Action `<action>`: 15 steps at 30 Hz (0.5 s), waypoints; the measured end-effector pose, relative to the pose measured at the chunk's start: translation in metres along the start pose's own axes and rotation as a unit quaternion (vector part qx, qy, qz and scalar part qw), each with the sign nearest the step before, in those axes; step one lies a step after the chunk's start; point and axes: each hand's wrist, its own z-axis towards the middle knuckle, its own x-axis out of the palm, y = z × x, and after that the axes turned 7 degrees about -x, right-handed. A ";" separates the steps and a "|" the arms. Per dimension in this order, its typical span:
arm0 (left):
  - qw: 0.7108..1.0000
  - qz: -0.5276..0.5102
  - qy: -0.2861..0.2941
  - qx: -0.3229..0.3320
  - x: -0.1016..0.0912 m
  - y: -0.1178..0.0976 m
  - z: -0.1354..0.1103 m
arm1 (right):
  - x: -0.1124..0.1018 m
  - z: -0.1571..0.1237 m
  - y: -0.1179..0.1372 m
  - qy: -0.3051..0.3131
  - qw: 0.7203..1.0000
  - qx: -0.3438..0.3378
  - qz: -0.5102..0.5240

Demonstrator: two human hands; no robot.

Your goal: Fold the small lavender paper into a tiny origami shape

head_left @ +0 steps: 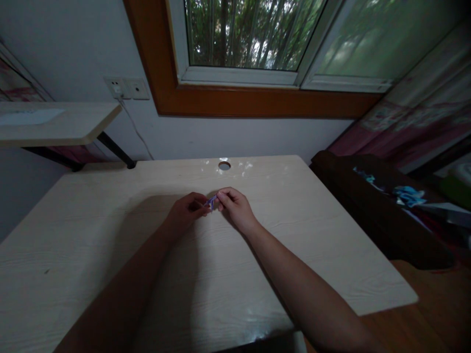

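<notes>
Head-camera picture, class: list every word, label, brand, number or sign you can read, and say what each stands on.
None can be read.
Pale sheet on the raised shelf: any marks too faint to read.
Small purple item: too small to tell.

Tabletop (312, 235): pale wood grain, rounded right-hand corners, round cut-out (224, 165) near far edge. Light specks (247, 167) beside cut-out; broad shadow (143, 215) left of centre. Small dark mark (46, 271) at left. Raised shelf (83, 128) stands on dark legs (117, 150), far-left corner.
</notes>
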 end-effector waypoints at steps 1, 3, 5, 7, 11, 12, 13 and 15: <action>1.000 0.002 0.000 0.000 0.000 0.000 0.000 | 0.001 0.000 0.000 0.003 1.000 -0.001 0.005; 1.000 0.003 -0.006 0.003 0.000 0.001 0.001 | 0.001 0.000 0.000 0.009 1.000 -0.002 0.013; 1.000 0.003 -0.009 0.008 0.001 0.001 0.001 | 0.002 0.000 0.000 0.017 1.000 -0.004 0.017; 1.000 0.003 -0.010 0.010 0.001 0.000 0.001 | 0.001 0.000 0.000 0.022 1.000 -0.005 0.020; 1.000 0.012 -0.013 0.009 0.001 -0.003 0.000 | 0.000 -0.001 -0.002 0.023 0.999 -0.008 0.022; 1.000 0.013 -0.014 0.008 0.001 -0.004 0.000 | 0.000 -0.001 -0.002 0.023 0.999 -0.007 0.023; 1.000 0.012 -0.015 0.006 0.001 -0.004 0.000 | 0.000 -0.001 -0.002 0.023 0.999 -0.005 0.025; 1.000 0.007 -0.020 0.004 0.000 -0.004 0.000 | 0.000 -0.001 -0.002 0.020 0.999 -0.003 0.025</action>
